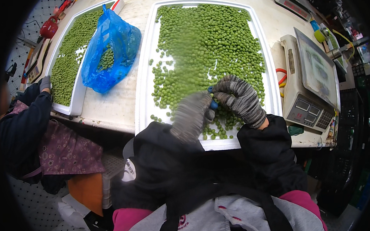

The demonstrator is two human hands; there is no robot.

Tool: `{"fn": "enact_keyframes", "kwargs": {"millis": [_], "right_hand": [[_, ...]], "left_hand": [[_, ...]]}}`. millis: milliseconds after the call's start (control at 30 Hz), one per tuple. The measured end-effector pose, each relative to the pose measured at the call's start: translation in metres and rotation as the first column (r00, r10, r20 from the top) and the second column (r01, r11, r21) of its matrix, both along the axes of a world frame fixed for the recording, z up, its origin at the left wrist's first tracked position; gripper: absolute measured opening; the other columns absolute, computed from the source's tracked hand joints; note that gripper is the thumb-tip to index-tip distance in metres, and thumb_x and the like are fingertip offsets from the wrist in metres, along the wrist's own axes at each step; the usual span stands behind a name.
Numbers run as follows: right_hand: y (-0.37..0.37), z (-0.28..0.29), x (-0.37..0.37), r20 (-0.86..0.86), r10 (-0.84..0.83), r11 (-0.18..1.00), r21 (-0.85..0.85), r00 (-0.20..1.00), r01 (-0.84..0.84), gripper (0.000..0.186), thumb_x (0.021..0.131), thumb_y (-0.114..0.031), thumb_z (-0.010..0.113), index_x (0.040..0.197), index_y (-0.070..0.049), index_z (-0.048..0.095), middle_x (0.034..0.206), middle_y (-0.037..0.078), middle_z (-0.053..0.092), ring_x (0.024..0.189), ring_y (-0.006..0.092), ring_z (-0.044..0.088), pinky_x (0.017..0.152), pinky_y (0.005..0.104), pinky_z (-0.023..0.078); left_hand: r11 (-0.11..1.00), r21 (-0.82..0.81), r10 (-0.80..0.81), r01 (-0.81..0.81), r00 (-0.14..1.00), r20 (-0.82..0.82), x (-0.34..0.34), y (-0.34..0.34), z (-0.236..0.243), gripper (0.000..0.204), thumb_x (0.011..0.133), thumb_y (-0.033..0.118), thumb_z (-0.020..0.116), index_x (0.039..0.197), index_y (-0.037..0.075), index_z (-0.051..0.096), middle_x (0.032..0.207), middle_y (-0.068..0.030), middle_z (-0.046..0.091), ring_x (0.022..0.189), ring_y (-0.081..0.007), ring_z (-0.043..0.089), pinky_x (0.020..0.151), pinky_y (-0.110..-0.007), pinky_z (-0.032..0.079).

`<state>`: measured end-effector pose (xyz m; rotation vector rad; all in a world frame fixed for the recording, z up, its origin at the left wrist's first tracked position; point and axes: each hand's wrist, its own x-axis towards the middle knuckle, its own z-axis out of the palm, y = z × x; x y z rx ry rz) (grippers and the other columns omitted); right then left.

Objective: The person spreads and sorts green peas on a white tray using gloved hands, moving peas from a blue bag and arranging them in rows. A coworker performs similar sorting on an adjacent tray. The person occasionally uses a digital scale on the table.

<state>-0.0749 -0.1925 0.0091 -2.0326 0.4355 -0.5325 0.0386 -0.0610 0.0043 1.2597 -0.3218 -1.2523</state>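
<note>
Both hands wear grey-and-black striped knit gloves with blue coverings at some fingertips. They meet over the near part of a white foam tray (pixel 144 84) spread with green peas (pixel 227 35). My left hand (pixel 191 117) is slightly smeared by motion, its fingers drawn together. My right hand (pixel 242 98) has its fingers bent in a pinch against the left fingertips. Anything between the fingers is too small or hidden to make out. Loose peas lie around and under both hands.
A blue plastic bag (pixel 126 50) holding peas stands left of my tray. Beyond it is another white tray (pixel 77 89) of peas, with a co-worker's gloved hand (pixel 45 83) at its edge. A digital scale (pixel 311 81) stands at the right, near red-and-yellow handles (pixel 281 76).
</note>
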Motion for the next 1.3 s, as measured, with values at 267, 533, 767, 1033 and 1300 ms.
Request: {"fn": "enact_keyframes", "kwargs": {"millis": [267, 533, 767, 1033, 1300], "right_hand": [[-0.008, 0.008, -0.004, -0.013, 0.124, 0.916, -0.383, 0.992, -0.120, 0.021, 0.069, -0.008, 0.069, 0.090, -0.006, 0.066, 0.091, 0.009, 0.059, 0.088, 0.0275, 0.056, 0.080, 0.0370, 0.045], [-0.011, 0.017, -0.008, -0.091, 0.176, 0.876, -0.439, 0.980, -0.198, 0.021, 0.069, -0.010, 0.068, 0.089, -0.007, 0.065, 0.090, 0.010, 0.058, 0.088, 0.0308, 0.054, 0.078, 0.0396, 0.044], [-0.013, 0.024, -0.013, -0.184, 0.195, 0.888, -0.383, 0.963, -0.253, 0.021, 0.068, -0.007, 0.068, 0.087, -0.005, 0.063, 0.089, 0.011, 0.058, 0.088, 0.0309, 0.055, 0.079, 0.0390, 0.045], [-0.018, 0.055, -0.054, -0.108, 0.166, 0.972, -0.151, 0.980, -0.181, 0.014, 0.067, 0.001, 0.064, 0.081, -0.002, 0.060, 0.079, 0.009, 0.058, 0.077, 0.0249, 0.057, 0.071, 0.0329, 0.047], [0.012, 0.055, -0.098, -0.375, 0.545, 0.838, 0.213, 0.750, -0.503, 0.013, 0.074, -0.006, 0.062, 0.087, -0.004, 0.061, 0.081, 0.010, 0.060, 0.081, 0.0265, 0.060, 0.073, 0.0330, 0.049]], "left_hand": [[0.997, 0.060, -0.078, 0.056, 0.865, 0.495, -0.004, -0.003, 0.006, 0.018, 0.089, 0.015, 0.052, 0.090, -0.002, 0.060, 0.065, -0.0025, 0.057, 0.050, -0.0069, 0.052, 0.047, -0.021, 0.043], [0.968, 0.121, -0.224, 0.221, 0.538, 0.813, -0.006, 0.001, 0.004, 0.020, 0.087, 0.010, 0.051, 0.101, -0.001, 0.061, 0.095, -0.0137, 0.061, 0.080, -0.0249, 0.059, 0.067, -0.034, 0.049], [0.954, -0.162, -0.079, 0.251, 0.735, 0.674, -0.010, 0.003, -0.001, 0.024, 0.087, 0.019, 0.056, 0.094, -0.003, 0.060, 0.069, -0.0099, 0.061, 0.054, -0.0164, 0.057, 0.051, -0.030, 0.046], [0.954, 0.121, -0.285, 0.273, 0.704, 0.651, -0.009, -0.001, 0.005, 0.022, 0.086, 0.013, 0.057, 0.102, -0.001, 0.060, 0.091, -0.0116, 0.062, 0.075, -0.0154, 0.059, 0.067, -0.028, 0.049], [0.970, 0.110, -0.231, 0.217, 0.678, 0.697, -0.012, -0.004, 0.008, 0.022, 0.080, 0.012, 0.063, 0.099, 0.001, 0.060, 0.079, -0.0052, 0.060, 0.065, -0.0104, 0.053, 0.061, -0.025, 0.046]]}}
